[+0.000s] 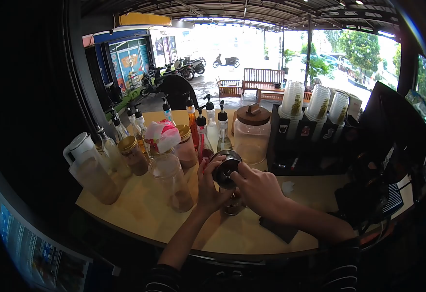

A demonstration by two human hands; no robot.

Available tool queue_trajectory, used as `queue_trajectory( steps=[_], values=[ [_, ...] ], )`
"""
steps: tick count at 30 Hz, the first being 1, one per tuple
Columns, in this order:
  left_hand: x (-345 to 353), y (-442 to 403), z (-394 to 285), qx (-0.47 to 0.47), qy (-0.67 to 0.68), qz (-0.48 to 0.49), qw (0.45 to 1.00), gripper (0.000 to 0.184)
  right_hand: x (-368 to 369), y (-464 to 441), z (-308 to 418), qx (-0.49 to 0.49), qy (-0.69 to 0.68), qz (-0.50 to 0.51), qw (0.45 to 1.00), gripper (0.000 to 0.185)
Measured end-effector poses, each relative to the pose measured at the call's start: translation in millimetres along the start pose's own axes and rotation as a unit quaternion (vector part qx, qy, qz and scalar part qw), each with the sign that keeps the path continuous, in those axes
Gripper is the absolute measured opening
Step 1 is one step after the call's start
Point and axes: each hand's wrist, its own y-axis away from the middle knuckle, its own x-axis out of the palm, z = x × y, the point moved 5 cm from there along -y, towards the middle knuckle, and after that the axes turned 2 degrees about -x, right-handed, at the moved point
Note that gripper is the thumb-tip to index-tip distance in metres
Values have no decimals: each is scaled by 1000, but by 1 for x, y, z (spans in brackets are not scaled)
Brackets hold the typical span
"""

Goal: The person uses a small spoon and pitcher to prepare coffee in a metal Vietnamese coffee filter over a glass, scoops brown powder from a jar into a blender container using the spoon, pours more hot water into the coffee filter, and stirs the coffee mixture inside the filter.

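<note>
My left hand [210,189] is wrapped round the side of a dark, shiny round cup [224,176], tilted so its mouth faces me. At the cup's right rim, the closed fingers of my right hand [261,191] reach over the opening. Whether they grip the rim or a small tool inside is hidden. Just beneath the cup stands a small glass [233,206] with dark contents, partly covered by my hands. A clear plastic jar [169,180] with a little brown powder is left of my left hand.
Pump bottles [222,131], a wooden-lidded jar [252,138] and gold-lidded jars [132,155] line the counter's far side. A white-lidded pitcher [91,168] stands left. Stacked plastic cups [292,100] fill a black holder [315,146] at right. A dark cloth or mat [278,229] lies near the front edge.
</note>
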Motion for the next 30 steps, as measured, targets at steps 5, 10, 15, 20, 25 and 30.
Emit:
queue_trajectory(
  steps=[5,10,15,20,25,30],
  values=[
    [-1,2,6,-18,55,10,998,77,1,3,-7,-18,-7,24,1000,31],
    [-2,4,11,-34,81,28,996,80,0,9,-14,-59,-45,-24,997,23],
    [4,2,12,-83,228,5,970,80,-4,5,-20,-79,41,-41,995,23],
    [5,6,16,-91,179,23,979,83,-1,5,-19,-107,37,-50,992,22],
    [6,4,10,-100,188,39,976,83,-6,2,-19,-128,93,-76,984,22],
    [2,2,12,-106,155,97,977,82,-8,-1,-21,-130,93,-91,983,22]
  ],
)
